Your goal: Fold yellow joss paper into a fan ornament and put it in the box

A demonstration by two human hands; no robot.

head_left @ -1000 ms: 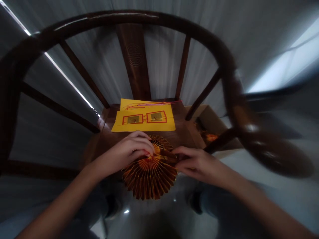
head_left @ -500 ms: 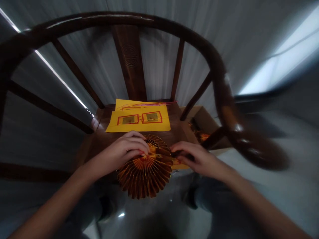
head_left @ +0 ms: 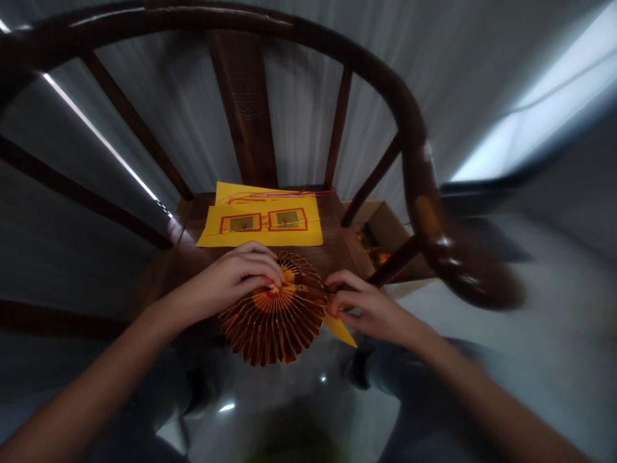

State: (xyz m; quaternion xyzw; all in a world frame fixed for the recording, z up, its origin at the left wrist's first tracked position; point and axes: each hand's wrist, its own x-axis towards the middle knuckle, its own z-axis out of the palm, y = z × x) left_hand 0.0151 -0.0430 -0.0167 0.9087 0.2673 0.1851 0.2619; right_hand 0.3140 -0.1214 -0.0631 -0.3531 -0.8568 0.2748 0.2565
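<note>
On my feed, the left hand pinches the pleated paper rosette at its orange centre, thumb and fingertips gathered together there. I have the rosette in front of the yellow sheets, at the front edge of the wooden chair seat, its lower pleats reaching out over the glossy floor; I cannot tell whether the seat bears any of its weight.

The right hand is at the rosette's right rim, fingers bent. A pointed yellow paper piece juts out just beneath those fingers. I cannot tell whether that hand grasps the rim, the yellow piece or both.

Behind the rosette, I see a front yellow sheet with two red-framed panels, overlapping a rear yellow sheet. Thin pinkish-red strips lie across the rear one. The chair's back splat carries a round carved emblem, and beyond the seat to the right stands an open cardboard box with blurred orange things inside.
</note>
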